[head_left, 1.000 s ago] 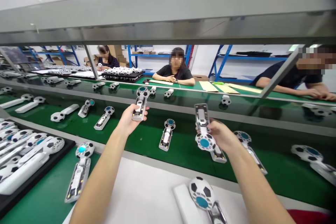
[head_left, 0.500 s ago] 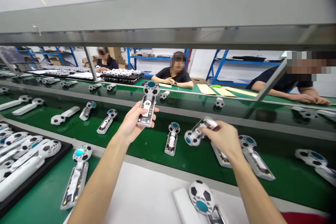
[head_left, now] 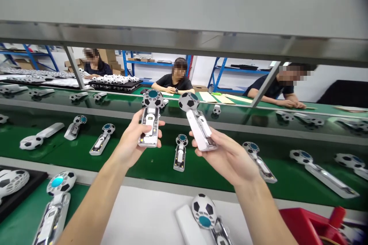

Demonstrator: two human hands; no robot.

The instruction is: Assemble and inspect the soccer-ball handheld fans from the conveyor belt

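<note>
Nearest the camera, a finished fan with a football-patterned head is seen lying on the white mat, and another open fan rests on the green bench at the left. Above these, two fans are held up side by side. The left hand is closed around an open fan body, its circuit board and teal hub facing up. The right hand is wrapped around the handle of a second fan, its patterned head tilted away. Both appear unfinished, with covers not yet fitted. Beyond, more fans are carried on the green belt; further off, seated people are seen.
</note>
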